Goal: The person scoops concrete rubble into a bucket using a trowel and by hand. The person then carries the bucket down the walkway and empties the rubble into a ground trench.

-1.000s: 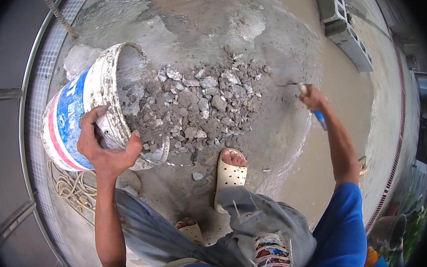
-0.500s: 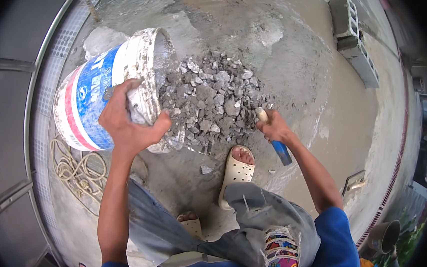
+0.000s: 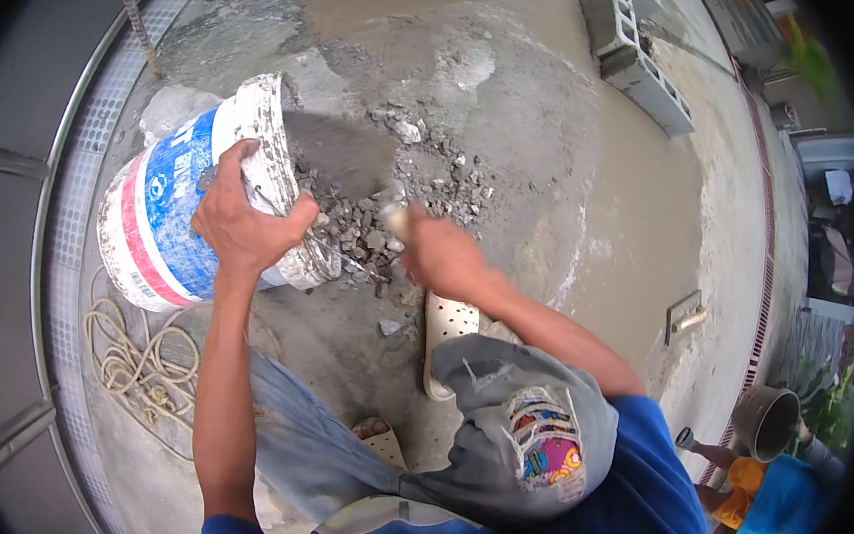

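Note:
My left hand (image 3: 249, 215) grips the rim of a tilted bucket (image 3: 169, 161), white with blue and red bands and smeared with cement. The bucket's mouth faces right, towards a heap of broken grey stones and gravel (image 3: 370, 227). My right hand (image 3: 448, 259) is closed round the pale handle (image 3: 396, 221) of what looks like a short-handled shovel. Its broad grey blade (image 3: 340, 155), smeared by motion, is at the bucket's mouth, above the heap. What lies inside the bucket is hidden.
Coiled rope (image 3: 144, 360) lies below the bucket. Wet cement (image 3: 643, 204) covers the floor to the right, with a plastering float (image 3: 685, 318) at its edge. Hollow blocks (image 3: 634, 62) stand far right. Another person (image 3: 770, 495) is at the lower right beside a dark bucket (image 3: 766, 422).
My right hand has swung left with the shovel, whose blade has come up from the heap to the bucket's mouth. The heap looks smaller. My left hand still holds the bucket.

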A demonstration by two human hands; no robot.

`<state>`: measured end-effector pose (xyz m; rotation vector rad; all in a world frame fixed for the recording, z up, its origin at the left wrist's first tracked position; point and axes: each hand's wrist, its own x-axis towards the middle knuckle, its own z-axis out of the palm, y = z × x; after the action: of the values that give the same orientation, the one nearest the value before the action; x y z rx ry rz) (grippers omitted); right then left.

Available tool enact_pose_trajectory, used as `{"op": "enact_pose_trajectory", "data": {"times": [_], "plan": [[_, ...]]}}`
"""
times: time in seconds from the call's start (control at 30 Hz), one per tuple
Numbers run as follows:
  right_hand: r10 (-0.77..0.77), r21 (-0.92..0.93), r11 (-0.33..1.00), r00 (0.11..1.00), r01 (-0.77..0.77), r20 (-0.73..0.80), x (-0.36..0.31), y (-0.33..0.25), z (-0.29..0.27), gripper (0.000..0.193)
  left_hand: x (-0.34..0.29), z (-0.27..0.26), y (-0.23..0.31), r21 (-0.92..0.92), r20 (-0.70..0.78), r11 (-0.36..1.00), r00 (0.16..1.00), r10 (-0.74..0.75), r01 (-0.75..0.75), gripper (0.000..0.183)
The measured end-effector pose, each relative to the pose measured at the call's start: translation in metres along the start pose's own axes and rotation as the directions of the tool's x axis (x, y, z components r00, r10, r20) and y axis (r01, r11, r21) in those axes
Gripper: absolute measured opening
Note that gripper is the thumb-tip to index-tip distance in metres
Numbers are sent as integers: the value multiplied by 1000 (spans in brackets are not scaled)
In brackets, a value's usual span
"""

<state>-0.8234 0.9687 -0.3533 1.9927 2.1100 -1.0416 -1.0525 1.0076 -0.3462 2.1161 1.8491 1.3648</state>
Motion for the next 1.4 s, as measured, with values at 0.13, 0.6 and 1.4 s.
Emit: {"op": "enact_pose_trajectory", "data": {"times": [0.13,0.6,1.4], "plan": [[142,-5,989,955,-148,-262,-42,141,6,43,5,-5,10,97,77,993,994,-82,74,73],[318,301,912,944,-280,-87,0,151,132,38,-2,3,-5,9,5,1000,1000,7,-7,89],[-86,41,995,980,95,-180,13,98,-9,40,-1,-9,0,-27,145,970,959,242,-241,69]]}}
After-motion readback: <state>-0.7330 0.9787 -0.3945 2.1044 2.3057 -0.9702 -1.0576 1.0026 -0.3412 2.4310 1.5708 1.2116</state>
